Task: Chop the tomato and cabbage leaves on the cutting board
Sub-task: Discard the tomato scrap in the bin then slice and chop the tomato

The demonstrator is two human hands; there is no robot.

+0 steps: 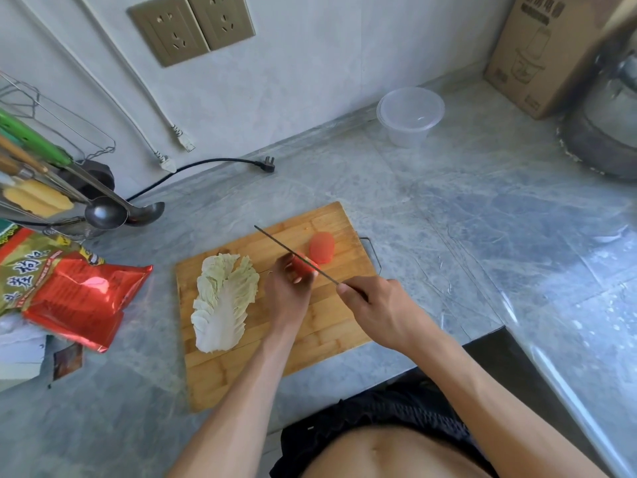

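Observation:
A wooden cutting board [320,343] lies on the marble counter. A pale cabbage leaf [222,301] rests flat on its left half. My left hand [287,291] grips a piece of tomato [305,265] near the board's middle. My right hand [375,308] holds a knife [293,251] by the handle, and the thin blade lies across the held tomato piece, seen edge-on. A cut tomato half [322,247] sits just beyond, toward the board's far right corner.
Red and green snack bags [69,288] lie left of the board. A utensil rack with ladles [103,210] stands at far left. A black plug and cord [265,165], a clear plastic tub [410,115], a cardboard box [548,56] and a grey appliance [606,132] sit along the back.

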